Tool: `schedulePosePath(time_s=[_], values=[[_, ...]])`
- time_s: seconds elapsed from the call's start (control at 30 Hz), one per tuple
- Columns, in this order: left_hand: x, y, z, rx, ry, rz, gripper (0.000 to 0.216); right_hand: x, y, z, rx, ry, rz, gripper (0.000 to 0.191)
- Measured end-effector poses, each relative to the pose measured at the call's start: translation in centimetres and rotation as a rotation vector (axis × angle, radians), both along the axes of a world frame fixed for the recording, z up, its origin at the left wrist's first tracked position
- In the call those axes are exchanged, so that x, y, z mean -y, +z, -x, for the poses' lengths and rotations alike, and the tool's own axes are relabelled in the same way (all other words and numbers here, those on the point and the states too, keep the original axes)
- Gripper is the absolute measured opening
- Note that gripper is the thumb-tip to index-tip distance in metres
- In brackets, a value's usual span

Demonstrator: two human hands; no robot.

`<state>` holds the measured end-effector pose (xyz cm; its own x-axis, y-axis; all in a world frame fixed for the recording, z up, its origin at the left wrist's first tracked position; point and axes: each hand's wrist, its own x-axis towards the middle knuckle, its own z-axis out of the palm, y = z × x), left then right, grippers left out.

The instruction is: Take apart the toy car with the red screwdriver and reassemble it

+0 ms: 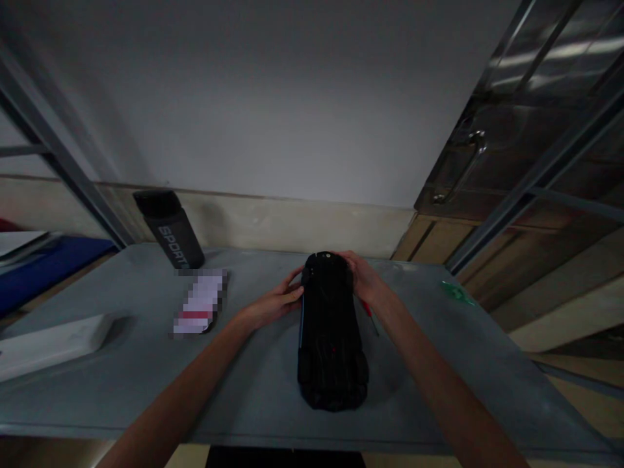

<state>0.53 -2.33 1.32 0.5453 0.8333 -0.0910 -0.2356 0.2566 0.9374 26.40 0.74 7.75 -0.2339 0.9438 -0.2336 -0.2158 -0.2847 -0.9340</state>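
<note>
A long black car-shaped object [330, 331] lies on the grey table [117, 364], its length running away from me. My left hand [273, 303] presses its fingers against the object's far left side. My right hand [363, 278] wraps over the far right end of the same object. A thin red-handled tool [368, 313] lies on the table just under my right wrist. The light is dim and details of the black object are hard to make out.
A black sports bottle [170, 229] stands at the back left by the wall. A blurred white and red item [199, 304] lies left of my hands. A white block [51, 343] sits at the left edge, a green scrap [456, 292] at the right. Metal frame bars flank both sides.
</note>
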Motion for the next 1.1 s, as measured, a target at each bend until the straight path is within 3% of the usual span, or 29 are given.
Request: schedulePosePath(time_s=[0.23,0.43,0.5,0.6,0.7,0.83,0.97,1.1], values=[[0.4,0.0,-0.5,-0.056,0.029,-0.01,0.106,0.1,-0.6,0.8,0.065,-0.056,-0.066,0.033],[0.2,-0.5,-0.6,-0.152,0.018,-0.11,0.091,2.9,0.6,2.4,0.546,-0.258,-0.561,0.037],[0.0,-0.7,-0.5,-0.162,0.02,-0.14,0.091,5.3,1.0,3.6,0.783,-0.133,-0.831,0.046],[0.0,-1.0,-0.4,-0.147,0.043,-0.127,0.093,8.8,0.9,5.4,1.024,0.058,-1.012,0.069],[0.3,-0.7,-0.5,-0.086,0.055,-0.065,0.094,10.7,0.2,6.4,1.139,0.114,-1.034,0.082],[0.9,0.3,-0.6,-0.024,0.034,0.0,0.1,11.3,0.5,6.0,1.198,0.045,-1.006,0.082],[1.2,1.1,-0.9,-0.007,0.056,0.028,0.099,11.1,2.9,3.8,1.157,-0.027,-1.0,0.079],[1.2,1.2,-1.0,-0.03,0.051,0.062,0.095,11.0,5.6,-0.2,1.101,-0.142,-0.875,0.06]])
